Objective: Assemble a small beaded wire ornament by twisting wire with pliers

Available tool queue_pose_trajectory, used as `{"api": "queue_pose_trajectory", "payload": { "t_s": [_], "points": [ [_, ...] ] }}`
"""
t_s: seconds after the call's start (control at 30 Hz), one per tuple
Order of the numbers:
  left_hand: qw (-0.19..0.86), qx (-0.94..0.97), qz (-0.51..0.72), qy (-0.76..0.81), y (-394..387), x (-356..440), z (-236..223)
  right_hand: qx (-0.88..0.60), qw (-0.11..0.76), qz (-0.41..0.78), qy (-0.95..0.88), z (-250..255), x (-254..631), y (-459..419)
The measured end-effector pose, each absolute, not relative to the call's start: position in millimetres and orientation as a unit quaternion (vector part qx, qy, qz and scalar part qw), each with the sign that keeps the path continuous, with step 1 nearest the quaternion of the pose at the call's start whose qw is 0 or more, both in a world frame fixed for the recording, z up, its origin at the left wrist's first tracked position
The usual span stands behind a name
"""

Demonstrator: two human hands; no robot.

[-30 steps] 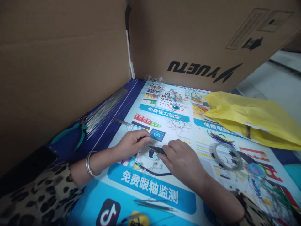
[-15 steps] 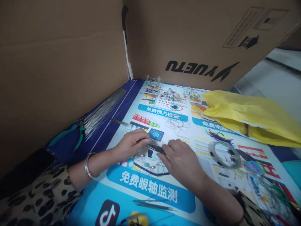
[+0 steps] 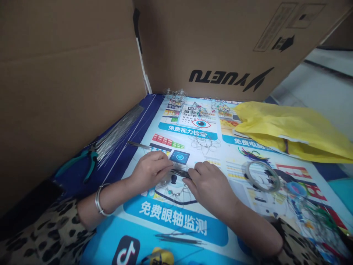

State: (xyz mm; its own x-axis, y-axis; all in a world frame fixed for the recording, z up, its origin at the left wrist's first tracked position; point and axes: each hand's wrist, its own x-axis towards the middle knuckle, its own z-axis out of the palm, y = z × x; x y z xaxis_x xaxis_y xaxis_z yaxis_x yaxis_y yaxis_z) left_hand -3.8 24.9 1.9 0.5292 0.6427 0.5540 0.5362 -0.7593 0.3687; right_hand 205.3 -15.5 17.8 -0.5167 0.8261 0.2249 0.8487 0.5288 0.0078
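Note:
My left hand (image 3: pixel 151 167) is closed in a pinch on thin wire, whose end by the fingertips is hard to see. Wrapped in my right hand (image 3: pixel 211 186) are small pliers (image 3: pixel 181 172); their dark jaws point left at my left fingertips. Below and between both hands spreads a looped wire piece with beads (image 3: pixel 174 193), lying over the printed sheet. Beyond the hands rests another wire piece (image 3: pixel 205 142) shaped in petal-like loops. A slim metal tool (image 3: pixel 139 145) lies just past my left hand.
Teal-handled pliers (image 3: pixel 92 163) and a bundle of straight wires (image 3: pixel 120 132) lie left. On the right are a tape roll (image 3: pixel 248 176), a yellow bag (image 3: pixel 289 129) and tangled wires (image 3: pixel 317 221). Dark thin strips (image 3: pixel 179 239) lie in front. Cardboard (image 3: pixel 204 40) walls the back.
The camera view has shifted slightly, so the scene sits a little further left. Both hands keep nearly the same pose, with the plier jaws still at my left fingertips.

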Motion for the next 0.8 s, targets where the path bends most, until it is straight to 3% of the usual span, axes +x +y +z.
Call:
{"api": "queue_pose_trajectory", "payload": {
  "t_s": [0.8],
  "points": [
    [0.120, 0.872, 0.306, 0.363, 26.6, -5.4, 4.5, -0.486, 0.097, -0.065, -0.866, 18.9, 209.5, -12.9]
  ]
}}
